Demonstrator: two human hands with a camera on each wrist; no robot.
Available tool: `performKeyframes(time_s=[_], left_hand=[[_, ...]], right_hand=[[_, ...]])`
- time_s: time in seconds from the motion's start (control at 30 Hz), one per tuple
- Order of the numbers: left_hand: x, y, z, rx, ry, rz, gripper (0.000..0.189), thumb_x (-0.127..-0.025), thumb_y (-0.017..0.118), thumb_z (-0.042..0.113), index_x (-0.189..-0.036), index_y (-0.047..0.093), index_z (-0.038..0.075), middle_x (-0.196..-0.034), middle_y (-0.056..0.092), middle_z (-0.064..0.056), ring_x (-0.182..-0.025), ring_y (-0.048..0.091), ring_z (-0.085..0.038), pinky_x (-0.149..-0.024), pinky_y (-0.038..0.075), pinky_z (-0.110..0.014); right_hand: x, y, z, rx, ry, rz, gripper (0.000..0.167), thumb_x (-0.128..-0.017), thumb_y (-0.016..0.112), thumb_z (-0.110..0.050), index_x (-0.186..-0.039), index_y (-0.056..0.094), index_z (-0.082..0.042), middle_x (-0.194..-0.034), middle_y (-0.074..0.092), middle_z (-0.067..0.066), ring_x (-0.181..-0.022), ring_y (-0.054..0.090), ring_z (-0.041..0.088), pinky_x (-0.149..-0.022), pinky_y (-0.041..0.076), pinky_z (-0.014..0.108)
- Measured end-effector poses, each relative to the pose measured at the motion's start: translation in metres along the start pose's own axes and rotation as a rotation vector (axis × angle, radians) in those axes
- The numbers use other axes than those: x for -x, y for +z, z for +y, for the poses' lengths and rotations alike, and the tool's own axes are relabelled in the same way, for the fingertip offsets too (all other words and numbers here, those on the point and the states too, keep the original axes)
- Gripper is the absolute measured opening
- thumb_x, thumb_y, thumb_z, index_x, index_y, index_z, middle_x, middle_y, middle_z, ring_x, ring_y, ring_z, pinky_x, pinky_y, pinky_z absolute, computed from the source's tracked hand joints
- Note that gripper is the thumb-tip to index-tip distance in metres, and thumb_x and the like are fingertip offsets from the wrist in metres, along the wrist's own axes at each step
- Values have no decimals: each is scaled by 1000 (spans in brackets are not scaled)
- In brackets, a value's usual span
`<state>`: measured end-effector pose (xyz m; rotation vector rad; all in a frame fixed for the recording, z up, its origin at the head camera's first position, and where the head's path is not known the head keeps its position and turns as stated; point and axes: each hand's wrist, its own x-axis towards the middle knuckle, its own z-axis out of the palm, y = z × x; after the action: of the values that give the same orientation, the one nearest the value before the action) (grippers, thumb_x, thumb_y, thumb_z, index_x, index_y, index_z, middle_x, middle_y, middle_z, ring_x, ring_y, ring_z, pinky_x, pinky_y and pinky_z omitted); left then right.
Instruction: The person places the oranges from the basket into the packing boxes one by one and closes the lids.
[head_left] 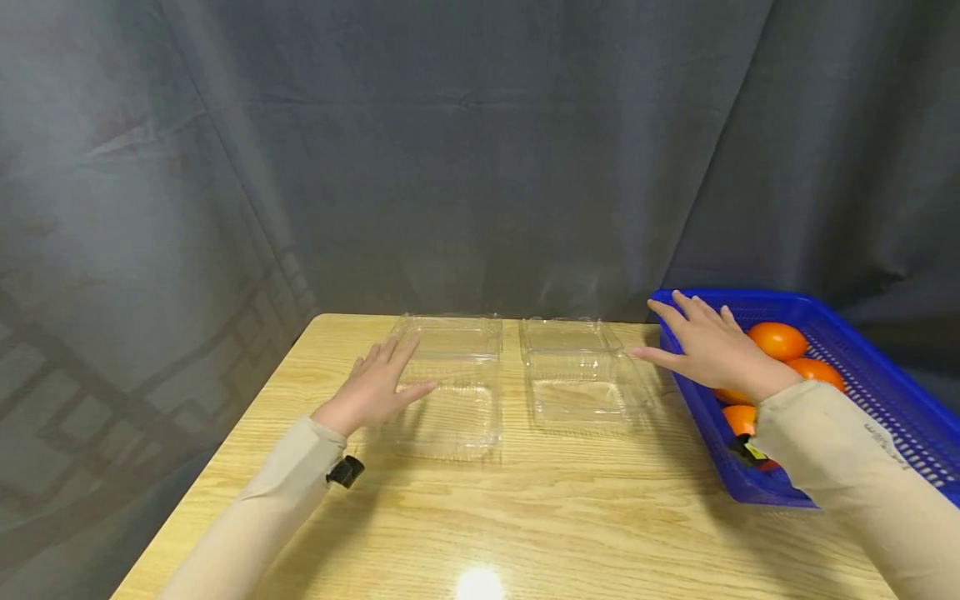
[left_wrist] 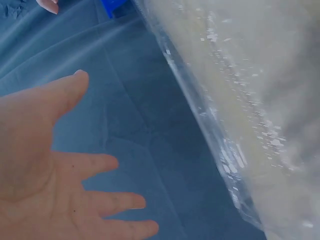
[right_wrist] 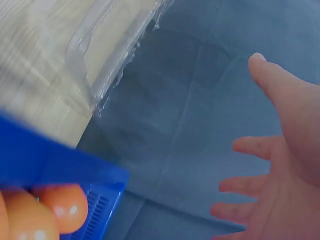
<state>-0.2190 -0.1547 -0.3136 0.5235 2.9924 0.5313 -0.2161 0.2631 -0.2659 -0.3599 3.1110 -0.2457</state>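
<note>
My left hand [head_left: 375, 390] is spread over the left edge of a clear plastic clamshell box [head_left: 450, 417], which lies with its lid folded back. In the left wrist view, the palm of that hand [left_wrist: 45, 170] holds nothing. To the right lies a second clear clamshell box [head_left: 577, 400], its lid also folded back. My right hand [head_left: 708, 342] hovers at the left rim of a blue plastic basket [head_left: 885, 350], fingers spread and nothing held. Several orange round fruits [head_left: 777, 341] lie in the basket, partly hidden by the right forearm. In the right wrist view, fruits [right_wrist: 62, 207] show inside the rim.
The boxes stand side by side at the far end of a light wooden table [head_left: 525, 508]. Behind the table hangs a grey curtain [head_left: 465, 167]. The basket's right part reaches the right side of the head view. Each wrist wears a black strap [head_left: 346, 472].
</note>
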Motion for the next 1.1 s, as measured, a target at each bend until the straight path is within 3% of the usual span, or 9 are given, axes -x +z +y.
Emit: performKeyframes(time_s=[0.33, 0.53, 0.73, 1.1], left_hand=[[37, 19, -26, -17, -48, 20, 77, -92, 45, 55, -148, 24, 6, -149, 18, -34, -136, 13, -57, -106, 13, -72], [53, 27, -33, -13, -56, 45, 76, -92, 46, 55, -148, 25, 8, -148, 21, -35, -134, 17, -58, -105, 15, -73], [60, 32, -36, -11, -54, 64, 73, -95, 43, 50, -147, 25, 2, -148, 20, -35, -135, 17, -56, -105, 17, -72], [64, 39, -41, -31, -30, 129, 57, -100, 42, 29, -142, 31, -7, -147, 25, -33, -131, 31, -53, -105, 28, -66]], right_hand=[[15, -4, 23, 38, 61, -7, 88, -88, 43, -65, -145, 27, 0, -145, 20, 39, -132, 14, 59, -101, 8, 77], [20, -4, 38, 55, 65, 5, 85, -88, 45, -62, -141, 32, 4, -141, 24, 42, -128, 19, 60, -98, 12, 77], [24, -4, 50, 62, 77, 11, 85, -89, 46, -61, -140, 33, 5, -139, 25, 43, -127, 22, 59, -98, 16, 75], [31, -5, 70, 64, 102, -46, 86, -89, 47, -59, -139, 31, 10, -136, 26, 46, -123, 23, 62, -97, 19, 75]])
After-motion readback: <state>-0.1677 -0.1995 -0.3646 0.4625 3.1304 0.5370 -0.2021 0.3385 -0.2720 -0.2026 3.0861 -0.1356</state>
